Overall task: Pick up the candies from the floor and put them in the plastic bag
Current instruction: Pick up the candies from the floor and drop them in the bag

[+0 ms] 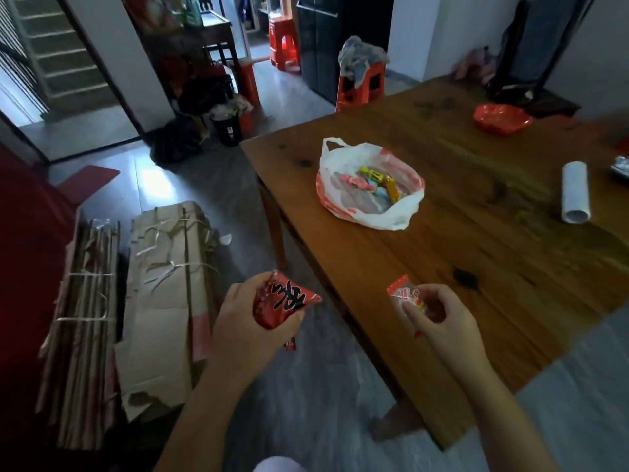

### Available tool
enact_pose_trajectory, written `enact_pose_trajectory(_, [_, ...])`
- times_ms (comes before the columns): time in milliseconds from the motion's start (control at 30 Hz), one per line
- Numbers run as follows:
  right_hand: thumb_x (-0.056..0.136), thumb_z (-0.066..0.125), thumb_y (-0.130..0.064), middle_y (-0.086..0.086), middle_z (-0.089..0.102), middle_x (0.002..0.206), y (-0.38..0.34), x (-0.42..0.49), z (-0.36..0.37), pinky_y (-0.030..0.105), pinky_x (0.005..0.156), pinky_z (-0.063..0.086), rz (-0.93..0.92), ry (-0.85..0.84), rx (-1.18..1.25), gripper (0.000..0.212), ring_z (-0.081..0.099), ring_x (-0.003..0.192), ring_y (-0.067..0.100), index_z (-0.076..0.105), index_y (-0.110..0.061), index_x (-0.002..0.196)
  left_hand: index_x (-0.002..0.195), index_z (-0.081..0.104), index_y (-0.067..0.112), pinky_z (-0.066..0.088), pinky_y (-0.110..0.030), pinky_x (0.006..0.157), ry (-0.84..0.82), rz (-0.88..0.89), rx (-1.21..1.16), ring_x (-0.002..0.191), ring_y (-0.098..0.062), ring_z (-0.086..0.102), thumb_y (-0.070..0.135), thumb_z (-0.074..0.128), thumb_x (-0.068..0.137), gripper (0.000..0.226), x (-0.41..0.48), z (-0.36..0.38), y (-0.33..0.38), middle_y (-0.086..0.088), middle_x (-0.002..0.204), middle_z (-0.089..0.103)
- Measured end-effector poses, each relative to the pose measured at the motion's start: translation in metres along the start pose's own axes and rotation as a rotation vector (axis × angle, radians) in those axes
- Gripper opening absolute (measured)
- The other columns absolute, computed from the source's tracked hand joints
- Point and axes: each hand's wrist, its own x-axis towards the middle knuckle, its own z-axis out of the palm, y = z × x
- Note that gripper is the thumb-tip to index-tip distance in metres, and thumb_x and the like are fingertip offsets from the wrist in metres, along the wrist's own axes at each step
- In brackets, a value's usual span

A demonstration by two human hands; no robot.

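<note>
A white and red plastic bag [391, 212] lies open on the wooden table [476, 253], with several wrapped candies [377, 185] inside. My left hand [245, 325] is over the floor beside the table's near corner, closed around a red candy packet with a black character [286, 301]. My right hand [439, 321] is above the table's near edge, pinching a small clear and red wrapped candy [403, 294]. Both hands are well short of the bag.
Flattened cardboard bundles [136, 301] lie on the grey floor to the left. On the table are a white roll [575, 192] and a red dish [502, 118]. Red plastic stools [360, 86] and a black bin [227, 126] stand further back.
</note>
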Motion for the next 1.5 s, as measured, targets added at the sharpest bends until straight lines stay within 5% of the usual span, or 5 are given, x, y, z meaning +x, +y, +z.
enact_pose_trajectory(167, [0.079, 0.066, -0.025, 0.005, 0.058, 0.112, -0.007, 0.069, 0.044, 0.018, 0.063, 0.043, 0.083, 0.016, -0.057, 0.033, 0.054, 0.093, 0.015, 0.052, -0.019, 0.108, 0.121, 0.048, 0.030, 0.034, -0.006, 0.069, -0.020, 0.035, -0.017, 0.086, 0.005, 0.046, 0.036, 0.077, 0.066, 0.063, 0.092, 0.009, -0.028, 0.007, 0.107, 0.050])
enact_pose_trajectory(733, [0.080, 0.065, -0.022, 0.005, 0.059, 0.104, -0.040, 0.270, 0.108, 0.027, 0.068, 0.043, 0.235, 0.251, -0.249, 0.035, 0.055, 0.093, 0.018, 0.055, -0.012, 0.112, 0.127, 0.041, 0.028, 0.036, -0.007, 0.071, -0.439, 0.311, -0.090, 0.096, -0.004, 0.045, 0.048, 0.072, 0.064, 0.074, 0.361, 0.081, -0.039, 0.011, 0.108, 0.041])
enact_pose_trajectory(833, [0.080, 0.064, -0.026, 0.001, 0.056, 0.105, -0.025, 0.306, 0.107, 0.030, 0.066, 0.048, 0.264, 0.242, -0.289, 0.034, 0.056, 0.097, 0.022, 0.055, -0.017, 0.112, 0.125, 0.042, 0.028, 0.041, -0.013, 0.077, -0.494, 0.364, -0.073, 0.099, -0.006, 0.047, 0.045, 0.073, 0.065, 0.070, 0.397, 0.112, -0.024, 0.010, 0.108, 0.042])
enact_pose_trajectory(1033, [0.078, 0.065, -0.034, 0.004, 0.054, 0.114, 0.007, 0.359, 0.106, 0.031, 0.088, 0.039, 0.258, 0.130, -0.493, 0.036, 0.047, 0.108, 0.021, 0.060, -0.017, 0.109, 0.129, 0.039, 0.025, 0.044, -0.023, 0.087, -0.636, 0.481, 0.048, 0.108, -0.007, 0.043, 0.048, 0.073, 0.067, 0.075, 0.441, 0.167, 0.004, 0.004, 0.119, 0.047])
enact_pose_trajectory(1500, [0.077, 0.069, -0.019, 0.006, 0.058, 0.108, 0.005, 0.346, 0.105, 0.026, 0.079, 0.042, 0.332, 0.456, -0.356, 0.029, 0.054, 0.100, 0.022, 0.061, -0.012, 0.103, 0.132, 0.031, 0.028, 0.025, -0.033, 0.106, -0.883, 0.691, 0.444, 0.122, -0.015, 0.032, 0.049, 0.068, 0.072, 0.074, 0.478, 0.242, -0.015, 0.005, 0.133, 0.041])
